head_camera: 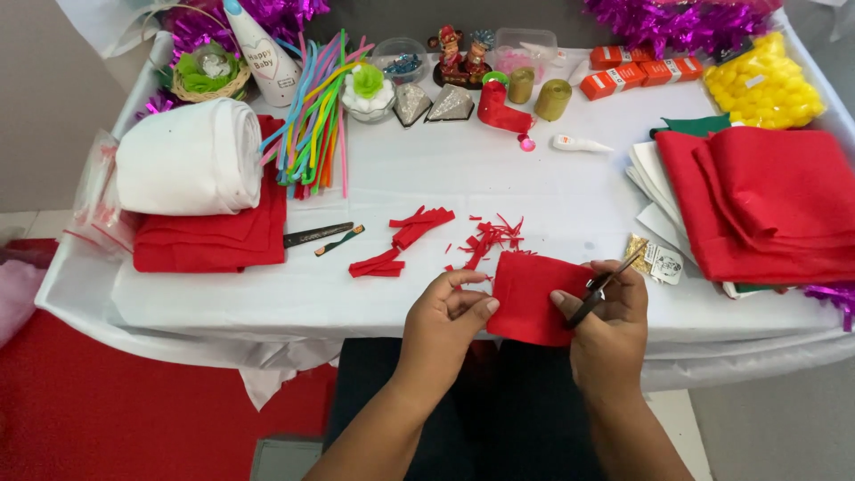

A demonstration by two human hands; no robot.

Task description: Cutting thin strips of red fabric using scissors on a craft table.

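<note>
Your left hand [445,312] pinches the left edge of the red felt square [532,297], which sits at the table's [267,303] near edge, its far side fringed. Your right hand [610,312] is closed around small scissors [606,285], blades pointing up-right, away from you. Bare white cloth lies beyond, between felt strips [419,227] and glue tube [579,143].

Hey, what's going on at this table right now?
A person is cutting a red felt piece at the table's near edge. The left hand pinches its left side while the right hand works small scissors at its right side. Red scraps and cut strips lie just beyond it.
</note>
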